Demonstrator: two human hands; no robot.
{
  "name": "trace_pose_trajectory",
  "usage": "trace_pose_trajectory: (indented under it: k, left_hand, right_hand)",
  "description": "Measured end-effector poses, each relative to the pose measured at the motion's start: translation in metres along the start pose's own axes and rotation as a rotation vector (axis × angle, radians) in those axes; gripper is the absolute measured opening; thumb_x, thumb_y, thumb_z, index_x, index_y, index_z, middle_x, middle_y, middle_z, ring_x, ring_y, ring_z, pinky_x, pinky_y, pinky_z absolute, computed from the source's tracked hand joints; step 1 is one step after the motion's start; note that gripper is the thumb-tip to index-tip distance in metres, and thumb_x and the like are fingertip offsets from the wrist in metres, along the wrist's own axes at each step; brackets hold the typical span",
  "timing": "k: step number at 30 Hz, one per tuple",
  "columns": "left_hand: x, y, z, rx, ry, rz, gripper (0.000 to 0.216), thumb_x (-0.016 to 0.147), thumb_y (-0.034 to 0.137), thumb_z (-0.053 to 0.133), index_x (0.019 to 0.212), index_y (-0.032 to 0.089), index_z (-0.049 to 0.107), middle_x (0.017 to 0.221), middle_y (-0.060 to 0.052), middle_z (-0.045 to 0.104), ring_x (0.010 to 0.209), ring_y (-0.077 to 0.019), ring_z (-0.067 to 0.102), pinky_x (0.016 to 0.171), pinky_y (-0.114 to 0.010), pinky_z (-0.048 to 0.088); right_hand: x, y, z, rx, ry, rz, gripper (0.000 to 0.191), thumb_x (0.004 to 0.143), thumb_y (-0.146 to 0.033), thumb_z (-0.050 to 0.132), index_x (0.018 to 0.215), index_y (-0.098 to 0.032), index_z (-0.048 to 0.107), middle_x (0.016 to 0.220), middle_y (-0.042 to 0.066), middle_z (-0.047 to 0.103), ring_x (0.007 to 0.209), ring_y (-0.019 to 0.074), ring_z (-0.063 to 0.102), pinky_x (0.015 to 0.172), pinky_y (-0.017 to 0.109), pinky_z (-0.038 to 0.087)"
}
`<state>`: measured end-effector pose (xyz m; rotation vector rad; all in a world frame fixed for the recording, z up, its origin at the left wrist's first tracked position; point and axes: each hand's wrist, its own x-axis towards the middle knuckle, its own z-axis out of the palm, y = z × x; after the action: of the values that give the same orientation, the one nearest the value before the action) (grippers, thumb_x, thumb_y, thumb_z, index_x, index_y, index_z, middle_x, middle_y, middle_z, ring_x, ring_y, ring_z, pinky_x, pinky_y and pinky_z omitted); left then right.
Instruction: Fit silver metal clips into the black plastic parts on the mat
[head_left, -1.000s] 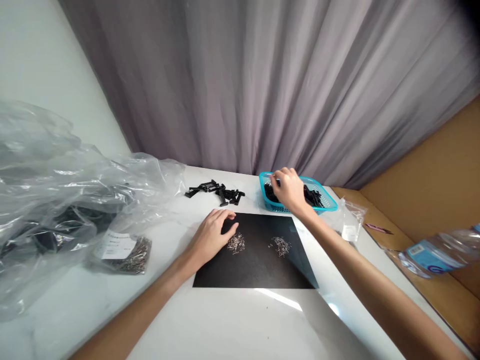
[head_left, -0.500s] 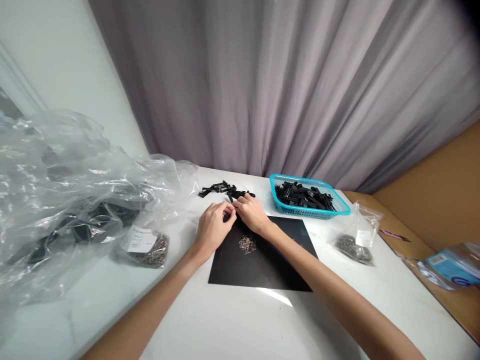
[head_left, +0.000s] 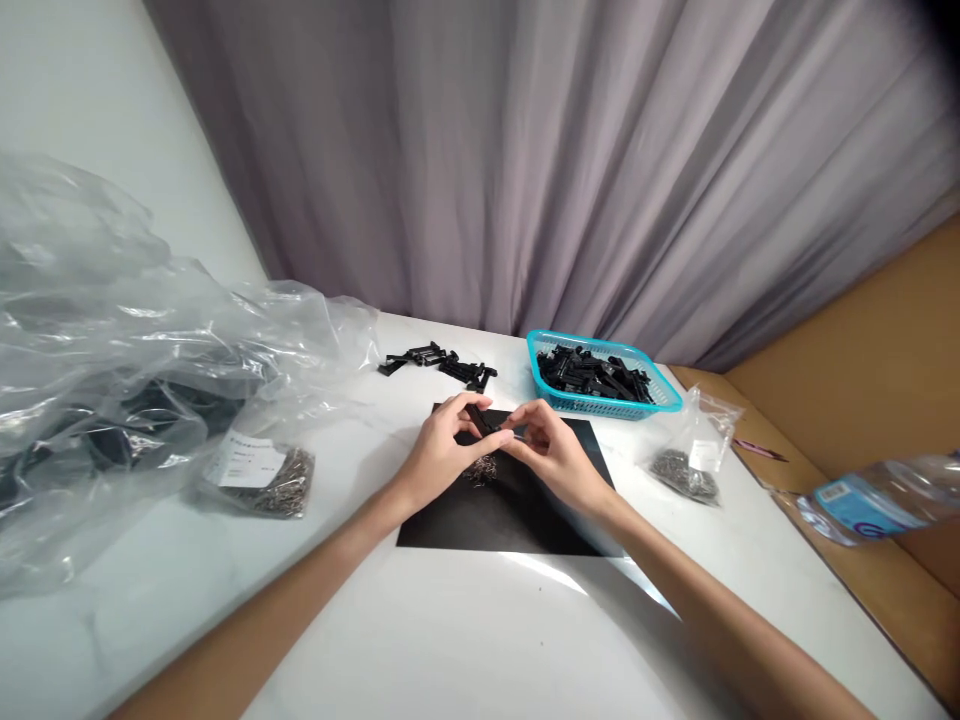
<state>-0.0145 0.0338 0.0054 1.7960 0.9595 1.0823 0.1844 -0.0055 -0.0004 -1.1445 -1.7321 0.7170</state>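
One black part (head_left: 483, 421) is pinched by the left hand (head_left: 441, 452), likely for steadiness, while the right hand (head_left: 561, 458) curls at four o'clock, hold unclear.

Left hand (head_left: 441, 448) gripping black piece (head_left: 481, 420) over dark mat (head_left: 517, 530); right hand (head_left: 556, 455) at its near end; blue basket (head_left: 600, 405) beyond.

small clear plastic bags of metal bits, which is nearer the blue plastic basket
The small clear plastic bag right of the black rectangular mat, close to the blue plastic basket; the other small bag lies left of the mat.
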Motion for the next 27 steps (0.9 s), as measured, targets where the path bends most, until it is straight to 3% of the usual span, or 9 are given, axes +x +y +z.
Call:
trace_pose_trajectory:
  k: [3,5,8,11,14,18,22,27]
  left_hand:
    - [-0.001,0.000,0.001,0.042,0.033,0.003,0.047,0.081,0.043,0.081,0.119,0.023,0.063,0.120,-0.007,0.069,0.088,-0.0189,0.070,0.088,-0.038,0.060]
    - [-0.001,-0.001,0.000,0.034,0.056,0.013,0.058,0.081,0.041,0.082,0.130,0.025,0.056,0.123,-0.007,0.068,0.085,-0.0170,0.069,0.087,-0.038,0.060]
    - [-0.001,-0.001,0.000,0.009,0.045,0.029,0.064,0.078,0.039,0.085,0.130,0.025,0.051,0.126,-0.008,0.067,0.080,-0.0148,0.068,0.083,-0.036,0.061]
    - [-0.003,0.001,0.003,-0.020,-0.029,0.046,0.057,0.076,0.039,0.087,0.120,0.023,0.055,0.126,-0.009,0.067,0.090,-0.0182,0.070,0.086,-0.037,0.061]
    - [-0.006,0.005,0.007,-0.101,-0.120,0.032,0.061,0.075,0.036,0.088,0.125,0.025,0.055,0.128,-0.009,0.067,0.103,-0.0227,0.072,0.090,-0.037,0.061]
    - [-0.009,0.006,0.010,-0.216,-0.256,-0.082,0.072,0.080,0.032,0.083,0.142,0.028,0.046,0.119,-0.008,0.071,0.097,-0.0220,0.076,0.092,-0.040,0.062]
    - [-0.009,0.001,0.011,-0.207,-0.340,-0.065,0.069,0.086,0.026,0.074,0.149,0.032,0.045,0.114,-0.006,0.072,0.105,-0.0225,0.073,0.094,-0.042,0.062]
    - [-0.009,0.004,0.012,-0.237,-0.351,-0.059,0.064,0.085,0.018,0.066,0.146,0.030,0.052,0.114,-0.006,0.071,0.111,-0.0230,0.069,0.095,-0.041,0.062]
  right_hand:
    - [-0.023,0.006,-0.016,-0.340,0.006,-0.037,0.017,0.102,-0.038,0.061,0.104,-0.023,0.067,0.105,0.006,0.068,0.088,0.0204,0.063,0.078,0.035,0.054]
    - [-0.040,0.009,-0.028,-0.564,0.018,-0.100,0.020,0.105,-0.032,0.054,0.109,-0.023,0.072,0.112,0.010,0.066,0.101,0.0253,0.065,0.089,0.041,0.055]
    - [-0.065,0.013,-0.038,-0.812,-0.049,-0.165,0.028,0.105,-0.029,0.053,0.125,-0.022,0.072,0.118,0.013,0.067,0.100,0.0280,0.064,0.084,0.044,0.058]
    - [-0.079,0.017,-0.036,-0.930,-0.122,-0.223,0.034,0.105,-0.028,0.052,0.135,-0.021,0.067,0.124,0.014,0.067,0.097,0.0288,0.062,0.080,0.044,0.059]
    - [-0.079,0.020,-0.031,-0.924,-0.096,-0.232,0.029,0.106,-0.024,0.050,0.125,-0.020,0.071,0.122,0.013,0.069,0.097,0.0281,0.061,0.078,0.042,0.058]
    - [-0.063,0.019,-0.030,-0.866,-0.061,-0.196,0.024,0.104,-0.017,0.049,0.100,-0.021,0.072,0.104,0.010,0.073,0.089,0.0256,0.061,0.075,0.039,0.054]
    - [-0.049,0.012,-0.032,-0.736,-0.057,-0.101,0.015,0.100,-0.018,0.057,0.096,-0.024,0.071,0.093,0.007,0.073,0.086,0.0244,0.064,0.072,0.036,0.051]
    - [-0.052,0.008,-0.030,-0.569,-0.085,0.019,0.010,0.096,-0.021,0.064,0.095,-0.027,0.072,0.089,0.003,0.074,0.078,0.0213,0.065,0.066,0.032,0.049]
